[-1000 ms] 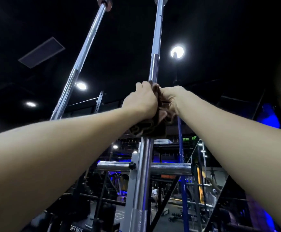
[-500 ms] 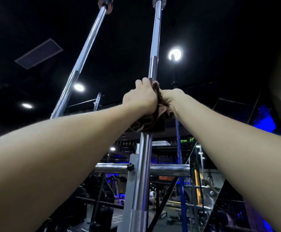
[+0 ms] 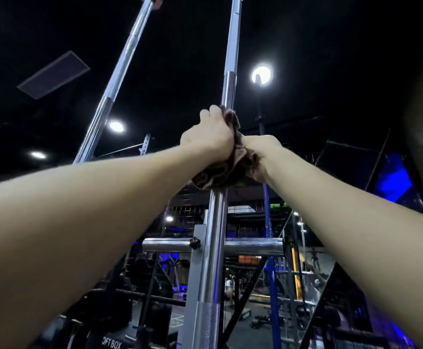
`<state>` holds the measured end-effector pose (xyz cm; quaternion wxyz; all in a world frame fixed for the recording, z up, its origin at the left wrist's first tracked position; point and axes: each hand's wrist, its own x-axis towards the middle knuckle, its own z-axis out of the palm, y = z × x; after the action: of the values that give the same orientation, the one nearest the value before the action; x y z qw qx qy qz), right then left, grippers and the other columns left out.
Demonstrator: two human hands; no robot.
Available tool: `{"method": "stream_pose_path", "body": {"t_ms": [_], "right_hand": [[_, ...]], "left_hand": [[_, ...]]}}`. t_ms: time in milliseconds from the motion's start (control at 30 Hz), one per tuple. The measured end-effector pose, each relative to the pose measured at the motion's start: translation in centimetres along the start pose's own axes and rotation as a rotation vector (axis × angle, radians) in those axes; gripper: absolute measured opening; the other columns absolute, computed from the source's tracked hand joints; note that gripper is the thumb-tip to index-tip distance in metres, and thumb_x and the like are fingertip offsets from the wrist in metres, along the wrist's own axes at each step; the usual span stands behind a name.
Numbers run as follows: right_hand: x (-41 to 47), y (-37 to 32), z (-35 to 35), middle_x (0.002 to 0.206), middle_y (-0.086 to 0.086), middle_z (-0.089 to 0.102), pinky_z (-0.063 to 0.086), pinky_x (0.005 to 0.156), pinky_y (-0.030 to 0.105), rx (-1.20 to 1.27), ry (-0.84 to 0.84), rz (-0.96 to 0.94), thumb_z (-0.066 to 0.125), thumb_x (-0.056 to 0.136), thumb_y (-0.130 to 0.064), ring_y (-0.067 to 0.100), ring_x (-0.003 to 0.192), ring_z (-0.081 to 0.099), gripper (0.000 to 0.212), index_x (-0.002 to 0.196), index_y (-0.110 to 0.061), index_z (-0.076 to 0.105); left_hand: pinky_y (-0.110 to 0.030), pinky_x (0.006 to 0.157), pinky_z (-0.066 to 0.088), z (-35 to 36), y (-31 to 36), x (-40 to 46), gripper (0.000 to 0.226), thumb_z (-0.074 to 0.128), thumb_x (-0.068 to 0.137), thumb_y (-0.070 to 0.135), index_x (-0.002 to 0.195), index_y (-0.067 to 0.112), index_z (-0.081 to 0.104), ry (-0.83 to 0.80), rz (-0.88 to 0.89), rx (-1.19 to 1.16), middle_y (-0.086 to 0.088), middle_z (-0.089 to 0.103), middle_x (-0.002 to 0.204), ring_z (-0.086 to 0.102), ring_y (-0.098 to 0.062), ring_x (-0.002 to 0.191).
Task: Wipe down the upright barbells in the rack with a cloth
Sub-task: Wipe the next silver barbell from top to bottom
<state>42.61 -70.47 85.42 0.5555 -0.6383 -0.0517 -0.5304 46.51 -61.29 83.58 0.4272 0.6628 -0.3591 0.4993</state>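
With left hand (image 3: 209, 137) and right hand (image 3: 260, 154) both curled tight around the cloth (image 3: 226, 170) on the centre barbell (image 3: 216, 235), bar axis runs near-vertical, left hand higher, unwiped shaft directly above, so stroke along it.

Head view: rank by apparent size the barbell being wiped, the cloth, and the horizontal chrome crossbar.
1. Barbell being wiped, spanning the frame.
2. Horizontal chrome crossbar.
3. Cloth, partly hidden by both hands, so its full size is unsure.
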Motion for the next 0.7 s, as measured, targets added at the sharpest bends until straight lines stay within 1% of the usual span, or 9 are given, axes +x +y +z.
{"method": "stream_pose_path", "body": {"t_ms": [67, 133, 167, 300, 400, 500, 600, 633, 700], "right_hand": [[0.0, 0.1, -0.1, 0.071, 0.006, 0.066, 0.052, 0.054, 0.027, 0.069, -0.010, 0.031, 0.082, 0.074, -0.021, 0.019, 0.061, 0.060, 0.027, 0.085, -0.005, 0.063], [-0.3, 0.5, -0.1, 0.070, 0.006, 0.068, 0.055, 0.058, 0.030, 0.014, -0.003, 0.026, 0.082, 0.073, -0.030, 0.019, 0.058, 0.063, 0.034, 0.089, -0.004, 0.068], [-0.7, 0.8, -0.3, 0.070, 0.005, 0.067, 0.056, 0.059, 0.030, -0.021, -0.012, 0.020, 0.079, 0.077, -0.032, 0.018, 0.056, 0.063, 0.030, 0.089, -0.006, 0.068], [-2.3, 1.0, -0.8, 0.067, 0.001, 0.064, 0.046, 0.040, 0.016, -0.084, -0.079, 0.011, 0.063, 0.092, -0.026, 0.008, 0.041, 0.058, 0.014, 0.092, -0.012, 0.066], [-2.8, 0.0, -0.1, 0.066, 0.003, 0.062, 0.050, 0.048, 0.020, -0.123, -0.037, -0.026, 0.065, 0.090, -0.024, 0.011, 0.050, 0.055, 0.013, 0.088, -0.011, 0.064], [-2.9, -0.3, 0.2, 0.067, 0.007, 0.065, 0.054, 0.050, 0.028, -0.083, 0.010, -0.025, 0.071, 0.086, -0.025, 0.018, 0.051, 0.062, 0.021, 0.087, -0.005, 0.065], [-3.2, 0.3, -0.4, 0.083, 0.013, 0.070, 0.059, 0.072, 0.046, -0.069, 0.007, -0.009, 0.069, 0.087, -0.025, 0.029, 0.073, 0.069, 0.029, 0.100, 0.001, 0.067], [-3.5, 0.7, -0.6, 0.084, 0.012, 0.069, 0.059, 0.073, 0.045, -0.087, -0.005, -0.001, 0.067, 0.089, -0.026, 0.028, 0.074, 0.068, 0.026, 0.097, -0.001, 0.067], [-4.1, 1.5, -1.3, 0.081, 0.005, 0.066, 0.057, 0.062, 0.031, -0.116, -0.054, 0.018, 0.061, 0.093, -0.028, 0.019, 0.069, 0.062, 0.020, 0.090, -0.009, 0.067]], "left_hand": [[-0.039, 0.074, 0.027, 0.6, 0.2, 0.5, 0.035, 0.021, 0.102, 0.040, 0.117, 0.012, 0.035, -0.002, -0.028, -0.037, -0.008, 0.041, 0.123, 0.055, -0.035, 0.106], [-0.040, 0.073, 0.029, 1.0, -0.6, -1.3, 0.035, 0.022, 0.102, 0.041, 0.118, 0.012, 0.034, -0.018, -0.031, -0.064, -0.009, 0.040, 0.121, 0.055, -0.037, 0.106], [-0.040, 0.072, 0.030, 1.1, -1.2, -3.0, 0.034, 0.024, 0.102, 0.041, 0.118, 0.012, 0.033, -0.024, -0.007, -0.044, -0.010, 0.040, 0.118, 0.054, -0.038, 0.106], [-0.038, 0.067, 0.029, 1.0, -3.0, -9.1, 0.030, 0.023, 0.101, 0.043, 0.111, 0.017, 0.033, -0.058, 0.109, 0.081, -0.001, 0.032, 0.103, 0.054, -0.035, 0.102], [-0.039, 0.070, 0.030, 0.4, -2.2, -6.7, 0.032, 0.025, 0.101, 0.042, 0.117, 0.016, 0.034, -0.038, 0.088, 0.139, -0.007, 0.038, 0.116, 0.053, -0.036, 0.106], [-0.040, 0.072, 0.029, 0.4, -1.0, -2.2, 0.032, 0.025, 0.102, 0.038, 0.121, 0.014, 0.033, -0.028, 0.026, 0.081, -0.008, 0.038, 0.123, 0.053, -0.037, 0.109], [-0.041, 0.072, 0.028, 1.0, -0.5, -1.4, 0.031, 0.026, 0.102, 0.038, 0.120, 0.014, 0.033, -0.011, -0.011, 0.014, -0.008, 0.038, 0.121, 0.052, -0.037, 0.106], [-0.041, 0.071, 0.029, 1.1, -0.9, -2.5, 0.032, 0.026, 0.102, 0.039, 0.120, 0.014, 0.033, -0.020, -0.009, -0.015, -0.009, 0.037, 0.120, 0.052, -0.038, 0.106], [-0.041, 0.070, 0.032, 1.3, -2.0, -6.6, 0.034, 0.028, 0.101, 0.039, 0.123, 0.014, 0.033, -0.056, 0.032, -0.003, -0.009, 0.036, 0.121, 0.052, -0.038, 0.105]]}}
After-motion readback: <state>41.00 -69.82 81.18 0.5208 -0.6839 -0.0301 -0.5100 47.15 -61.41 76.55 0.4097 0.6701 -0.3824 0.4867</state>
